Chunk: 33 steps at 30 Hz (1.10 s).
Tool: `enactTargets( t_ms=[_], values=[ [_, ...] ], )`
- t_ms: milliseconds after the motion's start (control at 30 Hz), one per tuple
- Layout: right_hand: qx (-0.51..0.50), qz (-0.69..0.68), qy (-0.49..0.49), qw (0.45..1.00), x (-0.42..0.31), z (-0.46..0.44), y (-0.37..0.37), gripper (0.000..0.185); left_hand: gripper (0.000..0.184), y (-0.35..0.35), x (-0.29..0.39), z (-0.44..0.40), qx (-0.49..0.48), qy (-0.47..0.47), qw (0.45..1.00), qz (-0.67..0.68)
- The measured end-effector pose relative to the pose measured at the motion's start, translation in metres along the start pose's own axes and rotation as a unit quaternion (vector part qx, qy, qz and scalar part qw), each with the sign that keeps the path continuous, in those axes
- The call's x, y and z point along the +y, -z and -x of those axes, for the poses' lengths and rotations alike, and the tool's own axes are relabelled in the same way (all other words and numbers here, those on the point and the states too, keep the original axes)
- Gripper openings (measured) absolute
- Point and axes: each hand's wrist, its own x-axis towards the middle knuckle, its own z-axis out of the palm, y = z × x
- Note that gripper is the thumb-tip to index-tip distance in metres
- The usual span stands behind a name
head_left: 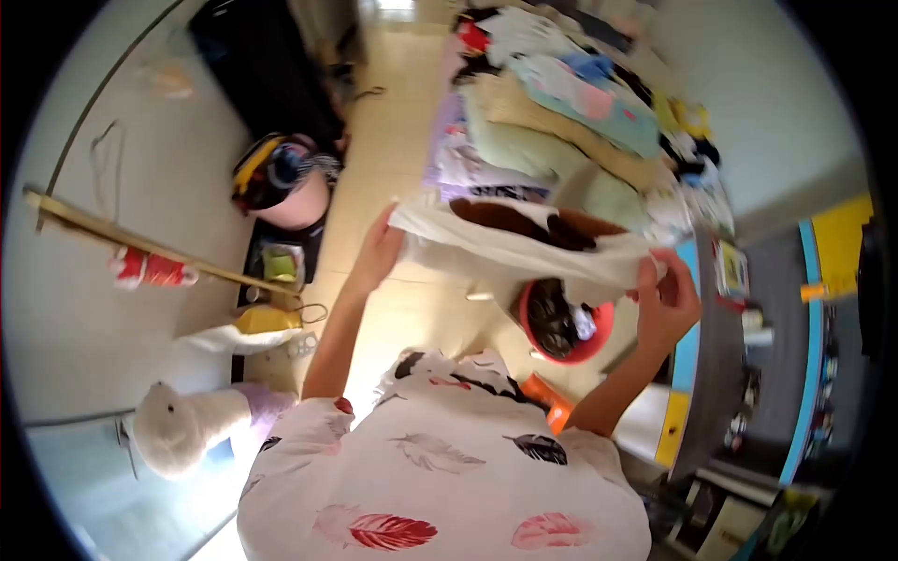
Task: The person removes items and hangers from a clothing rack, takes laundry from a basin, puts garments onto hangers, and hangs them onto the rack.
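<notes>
Left grip: the left hand (379, 251) is closed, thumb and fingers holding the left end of the cloth.
Right grip: the right hand (669, 294) is pinched at the right end, thumb against fingertips.
White cloth: the soft white fabric piece (543, 264) is stretched between both hands, in the air ahead of the wearer's body; dark-brown areas show along its far side, and whether these are print or a separate item cannot be told.
Bin: a round pinkish-red plastic bin (603, 335) with black lining stands on the floor, just nearer than the cloth's right half.
Heap: mixed-colour clothes and bedding (524, 145) lie beyond the cloth, far right.
Bucket: a pale-pink round bucket (301, 208), filled with dark and striped items, stands far left.
Plush: a white long-necked plush toy (173, 430) is near left.
Shirt: the wearer's white fabric top (440, 486) bears red, black and grey feather prints.
</notes>
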Motion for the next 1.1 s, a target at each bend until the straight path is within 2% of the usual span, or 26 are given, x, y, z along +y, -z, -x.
enactTargets(
  t_ms=[33,67,100,133,233,267,300,333,400,433,467,533,567,600,633,667,733,800,867,900,933,967,1000,1033,1067,1100],
  values=[
    [-0.028,0.048,0.05,0.997,0.01,0.003,-0.012,0.015,0.028,0.018,-0.005,0.005,0.012,-0.063,0.998,-0.014],
    [-0.055,0.025,0.02,0.998,0.011,0.009,-0.027,0.014,0.028,0.034,-0.008,0.013,0.02,-0.122,0.992,-0.032],
    [-0.073,0.0,0.028,0.997,0.014,0.011,-0.044,0.014,0.024,0.047,-0.002,0.023,0.027,-0.101,0.995,0.002],
    [-0.09,-0.022,0.034,0.995,0.017,0.016,-0.059,0.013,0.021,0.066,-0.008,0.031,-0.003,-0.031,0.998,0.05],
    [-0.127,-0.117,0.085,0.981,0.021,0.022,-0.12,0.014,0.018,0.117,-0.016,0.055,-0.039,-0.019,0.999,0.033],
    [-0.137,-0.122,0.087,0.979,0.022,0.027,-0.141,0.014,0.02,0.129,-0.017,0.065,-0.074,0.014,0.997,0.028],
    [-0.167,-0.179,0.066,0.967,0.021,0.034,-0.164,0.014,0.021,0.139,-0.019,0.072,-0.109,0.046,0.993,0.024],
    [-0.198,-0.234,0.044,0.951,0.016,0.041,-0.185,0.017,0.021,0.147,-0.025,0.076,-0.095,0.046,0.994,0.026],
    [-0.238,-0.264,-0.109,0.928,-0.012,0.062,-0.221,0.018,0.026,0.16,-0.056,0.085,-0.163,0.16,0.967,0.117],
    [-0.281,-0.358,-0.132,0.881,-0.012,0.069,-0.243,0.019,0.03,0.164,-0.092,0.089,-0.117,0.112,0.987,-0.003],
    [-0.316,-0.401,-0.149,0.847,-0.017,0.076,-0.262,0.02,0.032,0.166,-0.108,0.098,-0.101,0.087,0.989,-0.061],
    [-0.386,-0.494,-0.226,0.745,-0.037,0.089,-0.29,0.012,0.036,0.176,-0.145,0.107,-0.13,0.135,0.975,-0.121],
    [-0.401,-0.494,-0.225,0.738,-0.042,0.091,-0.304,0.012,0.038,0.18,-0.138,0.11,-0.164,0.162,0.958,-0.171],
    [-0.457,-0.53,-0.225,0.678,-0.046,0.092,-0.317,0.007,0.039,0.183,-0.13,0.113,-0.198,0.191,0.936,-0.218],
    [-0.51,-0.561,-0.226,0.612,-0.048,0.092,-0.329,0.003,0.041,0.188,-0.137,0.123,-0.173,0.163,0.955,-0.177],
    [-0.524,-0.558,-0.229,0.601,-0.05,0.091,-0.34,0.003,0.04,0.195,-0.131,0.124,-0.181,0.175,0.956,-0.15],
    [-0.582,-0.582,-0.22,0.524,-0.054,0.086,-0.36,0.006,0.04,0.213,-0.166,0.128,-0.104,0.159,0.956,-0.225],
    [-0.607,-0.574,-0.212,0.507,-0.062,0.081,-0.378,0.007,0.057,0.214,-0.2,0.119,0.148,0.228,0.926,-0.263],
    [-0.622,-0.604,-0.209,0.452,-0.062,0.072,-0.4,0.005,0.07,0.213,-0.209,0.085,0.38,0.149,0.873,-0.267],
    [-0.631,-0.608,-0.219,0.429,-0.067,0.068,-0.411,0.006,0.07,0.212,-0.21,0.066,0.395,0.152,0.867,-0.263],
    [-0.642,-0.606,-0.22,0.416,-0.067,0.066,-0.423,0.006,0.074,0.214,-0.209,0.046,0.46,0.121,0.828,-0.298],
    [-0.658,-0.62,-0.208,0.374,-0.067,0.063,-0.439,0.006,0.077,0.22,-0.208,0.028,0.521,0.087,0.781,-0.332],
    [-0.672,-0.631,-0.199,0.332,-0.065,0.058,-0.451,0.006,0.077,0.224,-0.21,0.016,0.535,0.092,0.773,-0.33],
    [-0.713,-0.599,-0.197,0.307,-0.06,0.049,-0.462,0.012,0.076,0.226,-0.213,0.006,0.569,0.084,0.808,-0.126],
    [-0.722,-0.594,-0.198,0.294,-0.056,0.04,-0.473,0.012,0.076,0.229,-0.215,-0.003,0.58,0.065,0.808,0.083],
    [-0.76,-0.565,-0.171,0.273,-0.053,0.031,-0.486,0.012,0.061,0.234,-0.205,-0.007,0.559,0.025,0.811,0.17]
  ],
)
